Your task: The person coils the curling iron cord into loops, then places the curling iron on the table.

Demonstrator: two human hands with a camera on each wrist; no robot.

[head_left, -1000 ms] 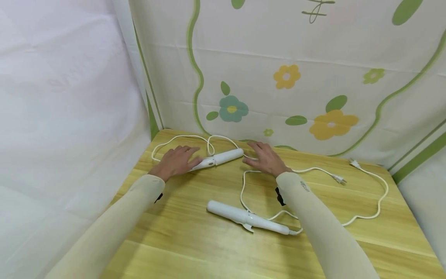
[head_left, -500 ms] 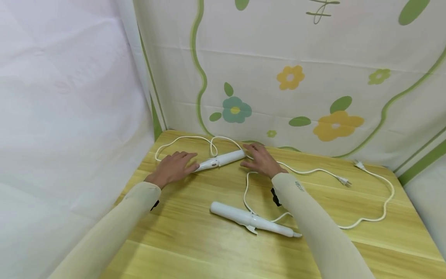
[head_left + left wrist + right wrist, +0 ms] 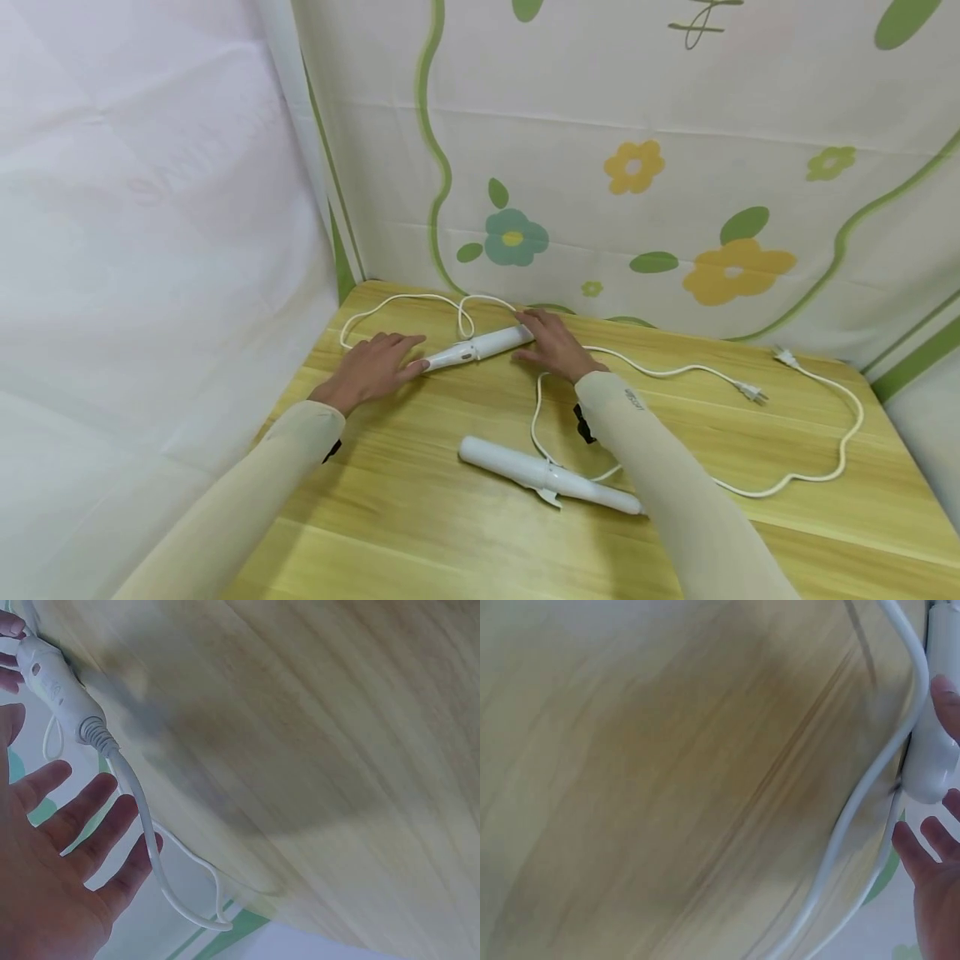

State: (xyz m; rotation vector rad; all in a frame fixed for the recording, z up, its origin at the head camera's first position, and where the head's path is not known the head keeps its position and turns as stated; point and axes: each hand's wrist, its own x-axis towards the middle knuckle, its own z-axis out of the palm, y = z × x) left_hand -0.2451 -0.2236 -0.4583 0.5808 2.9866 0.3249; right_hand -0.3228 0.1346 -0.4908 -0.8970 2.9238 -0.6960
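A white curling iron (image 3: 495, 342) lies at the back of the wooden table, its handle to the left and its barrel to the right. My left hand (image 3: 372, 372) is spread at the handle end, the thumb close to the handle; the left wrist view shows the palm (image 3: 45, 900) beside the cord, fingers apart. Around the barrel's tip is my right hand (image 3: 558, 346), fingers on the far side and thumb on the near side; whether it touches is unclear. A second white curling iron (image 3: 551, 475) lies nearer, below the right hand, its clip lever sticking out.
White cords loop behind the far iron and across the right side. Two plugs, one plug (image 3: 752, 393) and another plug (image 3: 785, 357), lie at the back right. A floral cloth (image 3: 570, 208) hangs behind the table (image 3: 360, 517), and a white sheet (image 3: 187, 250) hangs on the left.
My right hand has moved left over the barrel's tip. The left hand has drawn back slightly, baring more of the handle. The whole view has shifted a little.
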